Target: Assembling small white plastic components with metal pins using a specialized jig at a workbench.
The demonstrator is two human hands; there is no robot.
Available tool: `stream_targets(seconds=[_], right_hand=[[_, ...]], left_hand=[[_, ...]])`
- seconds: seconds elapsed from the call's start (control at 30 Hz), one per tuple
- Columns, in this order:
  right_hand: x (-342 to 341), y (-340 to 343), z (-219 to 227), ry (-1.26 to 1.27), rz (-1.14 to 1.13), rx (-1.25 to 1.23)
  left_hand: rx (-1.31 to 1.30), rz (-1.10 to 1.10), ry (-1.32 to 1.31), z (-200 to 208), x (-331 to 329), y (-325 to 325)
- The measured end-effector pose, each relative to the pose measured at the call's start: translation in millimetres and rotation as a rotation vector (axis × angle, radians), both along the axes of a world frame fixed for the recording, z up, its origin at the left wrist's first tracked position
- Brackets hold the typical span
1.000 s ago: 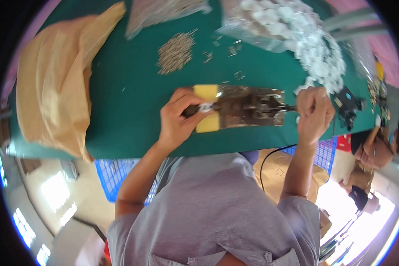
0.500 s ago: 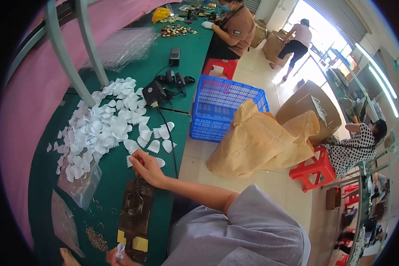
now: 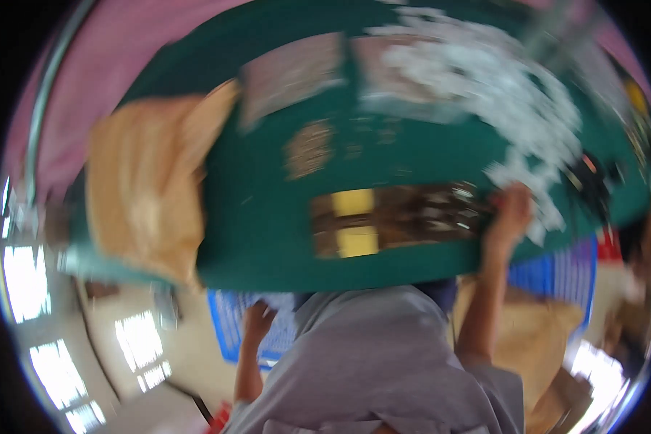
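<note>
My right hand point(image 3: 512, 210) is at the right end of a dark, oblong metal fixture point(image 3: 405, 217) on the green table. Its fingers are curled beside a small reddish spot, too blurred to name. Two yellow pads point(image 3: 354, 202) lie at the fixture's left end. My left hand point(image 3: 257, 322) hangs below the table's front edge, over a blue plastic crate point(image 3: 228, 340). Its fingers look slightly bent and apart, with nothing visible in them. White, scalloped plastic pieces point(image 3: 499, 87) are heaped beyond my right hand, some close to it.
Small brownish parts point(image 3: 309, 148) form a pile behind the fixture. Clear plastic bags point(image 3: 293, 76) lie farther back. A brown paper bag point(image 3: 148, 188) stands at the left. Black adapters point(image 3: 589, 181) sit at the right; another blue crate point(image 3: 557, 278) is below there.
The view has swung left and blurred. My left hand has moved from the fixture's left end to above the crate; the white piece it held no longer shows. My right hand stays by the fixture.
</note>
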State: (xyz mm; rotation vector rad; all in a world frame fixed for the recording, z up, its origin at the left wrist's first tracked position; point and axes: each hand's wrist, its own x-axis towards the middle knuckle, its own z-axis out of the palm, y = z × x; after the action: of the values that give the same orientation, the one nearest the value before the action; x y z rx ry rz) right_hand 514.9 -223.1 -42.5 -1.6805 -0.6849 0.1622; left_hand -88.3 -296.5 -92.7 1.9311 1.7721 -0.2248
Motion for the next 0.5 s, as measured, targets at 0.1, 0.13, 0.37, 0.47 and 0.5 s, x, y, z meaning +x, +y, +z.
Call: stream_targets(seconds=[0.1, 0.13, 0.37, 0.47, 0.5], right_hand=[[3.8, -6.5, 10.6, 0.273, 0.04, 0.176], [5.5, -4.7, 9.5, 0.263, 0.04, 0.197], [-4.6, -6.4, 30.3, 0.232, 0.108, 0.176], [-9.4, 8.0, 25.0, 0.261, 0.079, 0.185], [0.6, 4.0, 21.0, 0.245, 0.07, 0.185]], left_hand=[[0.093, 0.269, -0.216, -85.9, -12.4, -28.7], [0.008, 0.363, -0.251, -103.0, -10.1, -34.3], [0.171, 0.623, -0.162, -164.7, -11.7, -49.1], [0.405, 0.616, 0.195, -175.3, -35.8, -72.0], [0.175, 0.484, 0.065, -155.3, -33.0, -56.1]])
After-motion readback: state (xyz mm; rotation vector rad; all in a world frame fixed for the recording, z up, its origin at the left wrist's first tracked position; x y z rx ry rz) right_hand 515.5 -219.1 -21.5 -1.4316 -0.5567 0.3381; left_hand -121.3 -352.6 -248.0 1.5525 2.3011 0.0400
